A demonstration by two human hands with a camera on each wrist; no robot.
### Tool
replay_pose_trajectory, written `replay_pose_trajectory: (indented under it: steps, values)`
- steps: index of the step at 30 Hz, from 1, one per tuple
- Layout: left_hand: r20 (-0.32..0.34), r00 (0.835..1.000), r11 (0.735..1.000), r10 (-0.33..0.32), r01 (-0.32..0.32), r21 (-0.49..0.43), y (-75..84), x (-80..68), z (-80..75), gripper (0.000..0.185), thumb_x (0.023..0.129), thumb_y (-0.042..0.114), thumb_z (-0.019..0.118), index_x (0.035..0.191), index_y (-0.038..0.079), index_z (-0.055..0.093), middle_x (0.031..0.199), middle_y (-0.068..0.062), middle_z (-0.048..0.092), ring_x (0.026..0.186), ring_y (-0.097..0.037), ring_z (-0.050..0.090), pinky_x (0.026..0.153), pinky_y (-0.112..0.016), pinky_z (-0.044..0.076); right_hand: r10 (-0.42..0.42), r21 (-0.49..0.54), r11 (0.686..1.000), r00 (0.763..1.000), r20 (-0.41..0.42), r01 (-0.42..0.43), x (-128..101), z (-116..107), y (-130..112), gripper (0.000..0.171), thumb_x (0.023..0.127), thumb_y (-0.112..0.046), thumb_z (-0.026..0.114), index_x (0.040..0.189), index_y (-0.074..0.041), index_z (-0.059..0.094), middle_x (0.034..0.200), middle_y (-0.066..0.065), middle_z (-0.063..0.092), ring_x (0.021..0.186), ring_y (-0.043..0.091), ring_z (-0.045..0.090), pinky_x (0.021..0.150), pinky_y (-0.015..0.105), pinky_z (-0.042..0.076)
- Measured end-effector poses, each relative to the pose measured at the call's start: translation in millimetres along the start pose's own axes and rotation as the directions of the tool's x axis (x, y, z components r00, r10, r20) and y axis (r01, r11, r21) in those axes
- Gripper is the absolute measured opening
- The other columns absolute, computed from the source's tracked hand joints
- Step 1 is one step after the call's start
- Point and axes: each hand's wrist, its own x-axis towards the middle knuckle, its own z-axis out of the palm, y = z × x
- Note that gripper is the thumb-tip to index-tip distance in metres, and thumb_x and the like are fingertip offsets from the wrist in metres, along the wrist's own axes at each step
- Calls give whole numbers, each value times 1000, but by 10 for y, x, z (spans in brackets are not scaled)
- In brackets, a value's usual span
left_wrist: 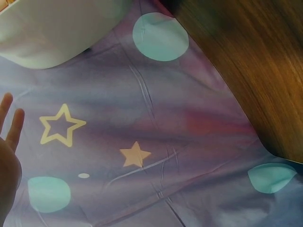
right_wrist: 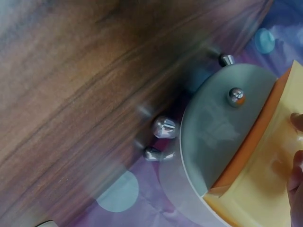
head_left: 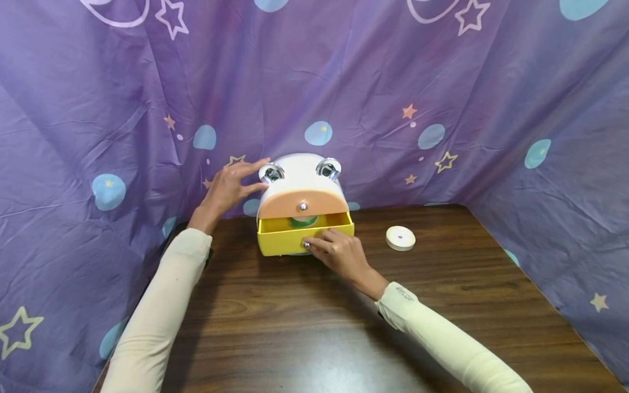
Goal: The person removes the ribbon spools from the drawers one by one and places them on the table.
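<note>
Yellow drawer (head_left: pixel 285 240) of the frog-shaped box (head_left: pixel 301 173) stands partly open at table (head_left: pixel 304 327) centre. I note the right hand (head_left: pixel 341 254) pinching its silver knob (head_left: pixel 307 245); the left hand (head_left: pixel 231 185), fingers straight, presses the box at 9 o'clock. White tape roll (head_left: pixel 400 238) lies at 3 o'clock.

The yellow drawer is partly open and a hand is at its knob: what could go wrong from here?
1. The yellow drawer holds a green thing; if it sticks up, it may catch under the orange front.
2. The right hand has fingers on the drawer's rim, so they could get pinched.
3. The left hand only touches the box, which could slide back.
</note>
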Motion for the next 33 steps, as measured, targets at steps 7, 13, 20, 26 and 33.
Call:
replay_pose_trajectory:
  steps: [7,13,20,26,33]
  values:
    - [7,1000,1000,-16,16,9,24,0,-7,66,81,24,91,142,21,66,122,-13,75,116,-35,70,105,-54,52,-31,4,1000,999,-17,31,-39,-68,-58,31,81,-21,91,110,-26,83,83,-7,68,66,11,66,51,29,56]
    - [12,999,999,-36,36,22,28,3,-12,67,81,25,91,143,23,65,123,-13,74,118,-37,68,103,-57,53,-51,7,999,999,-3,51,-69,-150,-108,34,82,-22,91,114,-25,82,85,-6,70,66,11,66,51,28,57]
    - [1,999,999,-38,38,10,26,-1,-9,68,79,22,92,142,22,66,122,-14,75,115,-37,69,100,-58,55,-65,16,998,998,10,65,-105,-258,-221,33,82,-22,90,115,-25,82,83,-6,68,63,10,64,49,26,55]
    - [6,999,999,-49,49,17,35,-11,-1,68,79,23,92,142,22,66,122,-14,75,116,-38,69,99,-59,54,-70,19,997,997,15,70,-161,-373,-331,30,83,-20,88,112,-25,83,82,-7,66,60,9,61,48,24,53]
    - [2,1000,999,-31,31,25,37,3,12,68,79,22,92,142,22,66,121,-14,75,114,-37,69,98,-58,55,-65,35,997,998,16,64,-217,-467,-384,29,84,-21,88,112,-24,83,80,-7,65,58,8,58,46,24,52]
